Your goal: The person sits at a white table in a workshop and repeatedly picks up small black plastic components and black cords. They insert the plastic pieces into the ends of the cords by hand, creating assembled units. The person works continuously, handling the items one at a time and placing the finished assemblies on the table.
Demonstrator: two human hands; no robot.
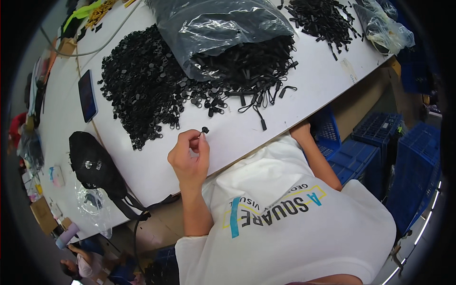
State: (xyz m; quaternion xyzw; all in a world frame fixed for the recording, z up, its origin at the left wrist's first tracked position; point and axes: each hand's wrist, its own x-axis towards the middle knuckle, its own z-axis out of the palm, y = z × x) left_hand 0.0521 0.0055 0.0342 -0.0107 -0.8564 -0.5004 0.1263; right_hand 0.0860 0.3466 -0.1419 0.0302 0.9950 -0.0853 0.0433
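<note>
My left hand (190, 154) is raised over the near edge of the table, thumb and forefinger pinching a small black zipper slider (204, 129). Beyond it spreads a large heap of similar black sliders (142, 80). To the right of that heap, black cord zipper pulls (256, 61) spill from a grey plastic bag (223, 23), several of them loose on the white tabletop (228, 135). My right hand (300, 131) is at the table's front edge, beside my white shirt. Its fingers are mostly hidden, so I cannot see what they touch.
A phone (87, 96) and a black pouch with a strap (95, 164) lie at the left. Another pile of black pulls (325, 21) and a clear plastic bag (387, 31) sit at the far right. Blue crates (356, 159) stand beside the table. Another person (88, 263) is at lower left.
</note>
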